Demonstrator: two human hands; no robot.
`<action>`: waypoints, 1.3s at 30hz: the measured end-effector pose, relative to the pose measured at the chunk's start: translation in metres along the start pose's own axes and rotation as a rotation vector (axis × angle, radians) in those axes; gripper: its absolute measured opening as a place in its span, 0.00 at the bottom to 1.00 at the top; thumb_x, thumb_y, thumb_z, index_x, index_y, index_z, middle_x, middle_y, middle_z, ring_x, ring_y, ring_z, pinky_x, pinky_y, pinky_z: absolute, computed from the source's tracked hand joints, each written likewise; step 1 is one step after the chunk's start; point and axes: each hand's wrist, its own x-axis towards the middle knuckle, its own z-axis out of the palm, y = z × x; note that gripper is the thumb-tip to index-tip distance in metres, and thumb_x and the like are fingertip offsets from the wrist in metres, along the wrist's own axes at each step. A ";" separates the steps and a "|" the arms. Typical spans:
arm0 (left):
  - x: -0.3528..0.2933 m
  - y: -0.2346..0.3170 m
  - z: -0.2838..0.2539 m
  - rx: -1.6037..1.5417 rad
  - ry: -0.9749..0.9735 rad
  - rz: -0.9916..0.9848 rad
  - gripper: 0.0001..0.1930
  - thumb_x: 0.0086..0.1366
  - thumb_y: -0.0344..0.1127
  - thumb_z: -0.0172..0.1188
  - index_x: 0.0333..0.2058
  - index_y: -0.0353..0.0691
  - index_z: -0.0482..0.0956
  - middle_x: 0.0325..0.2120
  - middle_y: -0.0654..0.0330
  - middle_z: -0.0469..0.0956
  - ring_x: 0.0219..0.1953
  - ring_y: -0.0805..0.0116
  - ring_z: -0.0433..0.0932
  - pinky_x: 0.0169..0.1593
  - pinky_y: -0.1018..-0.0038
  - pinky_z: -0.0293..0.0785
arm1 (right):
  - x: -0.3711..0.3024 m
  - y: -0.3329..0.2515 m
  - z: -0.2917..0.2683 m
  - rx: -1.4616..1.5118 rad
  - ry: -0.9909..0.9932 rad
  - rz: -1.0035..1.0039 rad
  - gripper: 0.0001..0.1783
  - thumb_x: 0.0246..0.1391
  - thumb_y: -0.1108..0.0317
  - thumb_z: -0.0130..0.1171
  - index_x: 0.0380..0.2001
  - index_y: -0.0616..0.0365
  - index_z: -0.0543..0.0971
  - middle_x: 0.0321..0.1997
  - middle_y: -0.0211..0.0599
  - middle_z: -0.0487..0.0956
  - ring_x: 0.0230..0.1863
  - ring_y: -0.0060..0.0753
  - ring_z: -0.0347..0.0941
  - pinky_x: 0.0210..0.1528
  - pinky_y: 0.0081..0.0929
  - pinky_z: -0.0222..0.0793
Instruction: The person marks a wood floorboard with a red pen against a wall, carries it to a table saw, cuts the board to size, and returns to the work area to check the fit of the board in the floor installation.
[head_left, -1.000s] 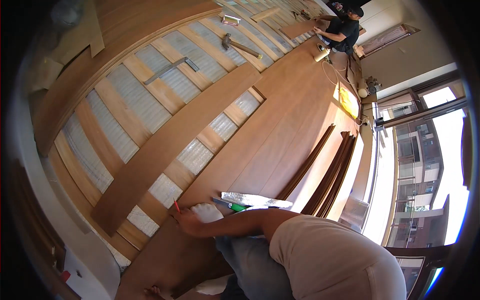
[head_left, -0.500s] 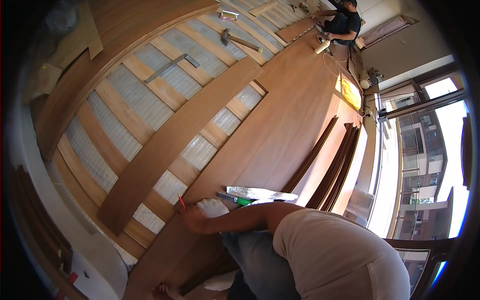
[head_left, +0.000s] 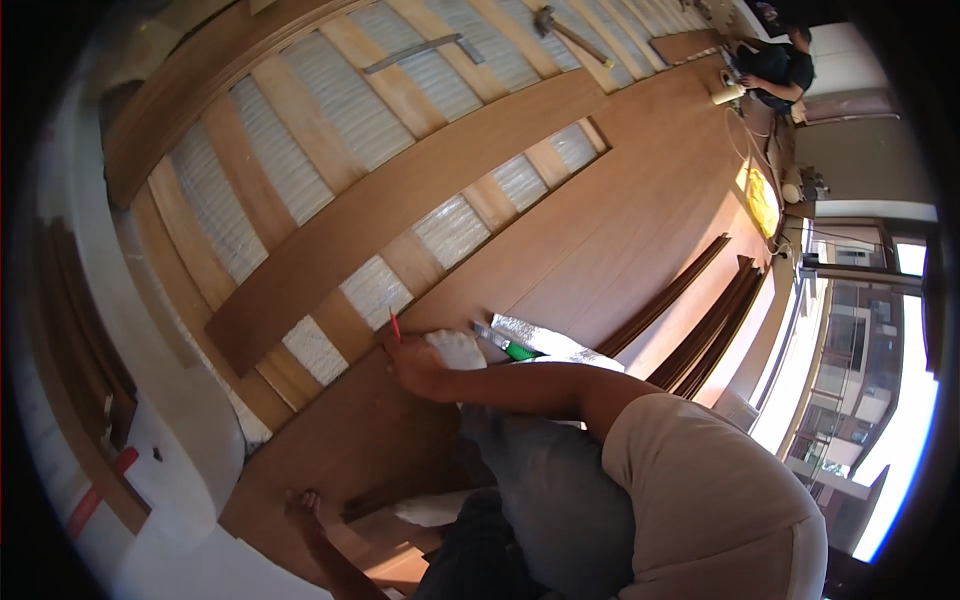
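Because the right hand grips it, a red pencil protrudes above

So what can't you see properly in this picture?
All in the head view:
Lower end of the red pencil: hidden by the right hand.
Arm behind the left hand: cut off by the lower edge.
Whether the co-worker holds anything: too small.

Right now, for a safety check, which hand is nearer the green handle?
Right. The right hand is to the left of the green handle; the left hand is farther off, at lower left.
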 end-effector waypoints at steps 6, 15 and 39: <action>-0.042 0.058 0.006 0.082 0.001 0.078 0.23 0.68 0.52 0.62 0.38 0.32 0.73 0.28 0.55 0.77 0.32 0.57 0.82 0.46 0.60 0.84 | 0.001 -0.008 -0.013 -0.057 -0.019 -0.108 0.14 0.54 0.63 0.63 0.41 0.57 0.76 0.39 0.50 0.81 0.43 0.55 0.78 0.45 0.49 0.74; -0.035 0.035 0.021 0.050 -0.055 0.063 0.22 0.68 0.52 0.62 0.39 0.35 0.74 0.27 0.60 0.78 0.31 0.64 0.82 0.44 0.63 0.84 | -0.006 -0.001 -0.021 -0.083 0.001 -0.118 0.13 0.55 0.63 0.65 0.39 0.56 0.75 0.34 0.46 0.81 0.38 0.53 0.79 0.41 0.47 0.73; -0.054 0.048 0.038 -0.060 0.142 0.136 0.20 0.64 0.45 0.67 0.33 0.32 0.71 0.21 0.56 0.78 0.19 0.62 0.79 0.24 0.68 0.79 | 0.000 -0.004 -0.027 -0.127 -0.112 -0.234 0.14 0.58 0.64 0.64 0.44 0.58 0.76 0.36 0.44 0.84 0.39 0.45 0.82 0.41 0.39 0.75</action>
